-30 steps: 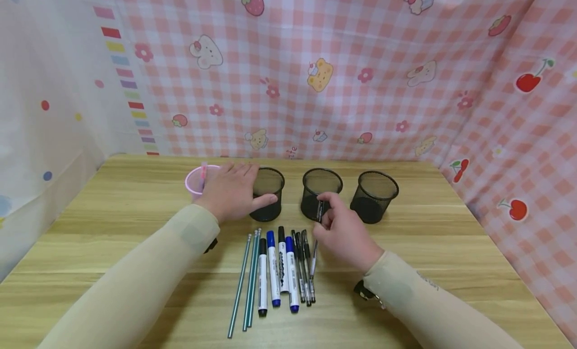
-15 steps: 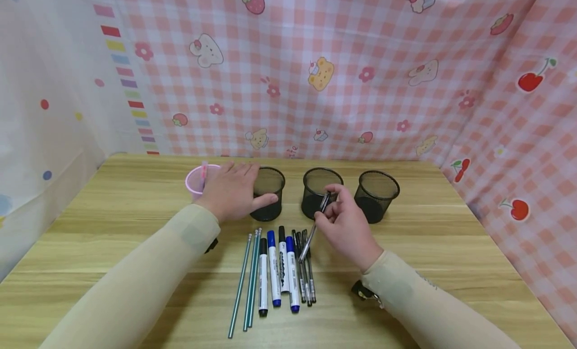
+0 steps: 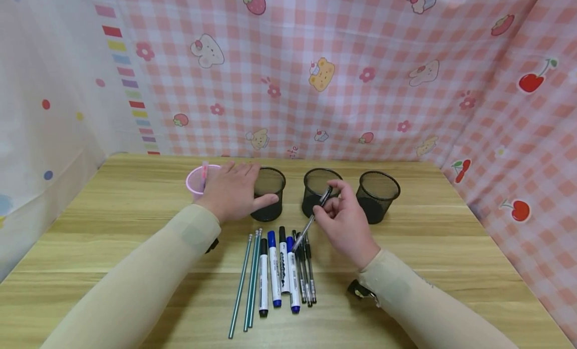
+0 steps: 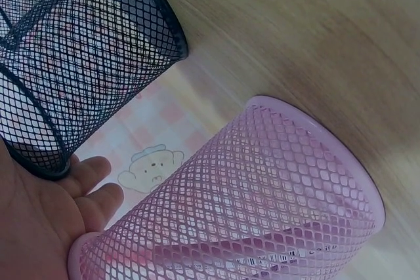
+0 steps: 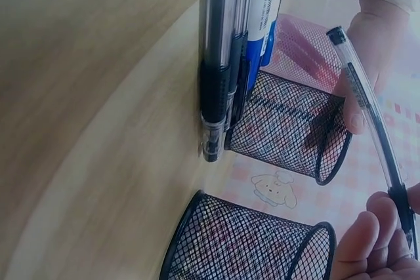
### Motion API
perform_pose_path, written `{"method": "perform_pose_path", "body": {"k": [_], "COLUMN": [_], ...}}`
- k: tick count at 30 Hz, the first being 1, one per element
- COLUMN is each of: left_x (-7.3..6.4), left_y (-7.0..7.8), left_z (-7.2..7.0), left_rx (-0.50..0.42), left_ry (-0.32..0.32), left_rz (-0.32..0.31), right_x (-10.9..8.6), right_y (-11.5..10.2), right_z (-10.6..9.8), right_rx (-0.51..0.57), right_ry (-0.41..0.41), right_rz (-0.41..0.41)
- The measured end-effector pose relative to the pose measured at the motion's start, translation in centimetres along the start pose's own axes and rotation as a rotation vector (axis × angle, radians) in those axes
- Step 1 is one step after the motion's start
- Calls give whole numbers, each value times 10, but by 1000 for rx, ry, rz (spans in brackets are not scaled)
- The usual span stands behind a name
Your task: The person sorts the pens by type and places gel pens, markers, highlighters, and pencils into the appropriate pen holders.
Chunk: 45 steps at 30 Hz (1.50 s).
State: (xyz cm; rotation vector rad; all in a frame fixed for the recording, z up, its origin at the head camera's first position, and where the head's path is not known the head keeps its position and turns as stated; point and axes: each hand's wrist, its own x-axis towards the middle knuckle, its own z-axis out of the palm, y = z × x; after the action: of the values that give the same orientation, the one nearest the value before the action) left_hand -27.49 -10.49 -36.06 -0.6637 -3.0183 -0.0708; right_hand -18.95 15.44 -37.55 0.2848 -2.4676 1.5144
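Between thumb and fingers, my right hand (image 3: 344, 221) pinches a clear-barrelled gel pen (image 3: 308, 222) with a black grip, slanting down to the left over the row of pens. Behind this hand stands the middle black mesh pen cup (image 3: 321, 181). My left hand (image 3: 232, 191) lies with straight fingers over the rims of the pink mesh cup (image 4: 262, 181) and the left black mesh cup (image 4: 92, 63). A pinkish pen (image 3: 205, 169) stands in the pink cup. On the table lie several gel pens (image 3: 309, 279), several white markers (image 3: 276, 279) with black or blue caps, and teal pencils (image 3: 241, 286).
A third black mesh cup (image 3: 377, 194) stands at the right end of the row. The wooden table (image 3: 428, 269) runs back to a pink checked cloth (image 3: 288, 88), with more cloth hanging at both sides.
The right hand has turned the gel pen from nearly upright to a slant, its lower end swinging left across the markers. The left hand has stayed in place.
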Motion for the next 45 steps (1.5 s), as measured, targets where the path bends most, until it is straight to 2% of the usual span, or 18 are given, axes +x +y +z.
{"method": "perform_pose_path", "body": {"k": [20,27,35,45], "left_x": [1,1,0,1], "left_y": [0,-1,0,0], "left_z": [1,1,1,0], "left_rx": [5,-4,-5,17], "left_ry": [-1,2,9,1], "left_rz": [0,0,0,6], "right_x": [13,18,29,35], "right_y": [-3,-4,-1,-6], "right_z": [10,14,21,28], "right_rx": [191,227,321,390], "right_ry": [130,207,318,411], "right_rz": [18,23,41,38]}}
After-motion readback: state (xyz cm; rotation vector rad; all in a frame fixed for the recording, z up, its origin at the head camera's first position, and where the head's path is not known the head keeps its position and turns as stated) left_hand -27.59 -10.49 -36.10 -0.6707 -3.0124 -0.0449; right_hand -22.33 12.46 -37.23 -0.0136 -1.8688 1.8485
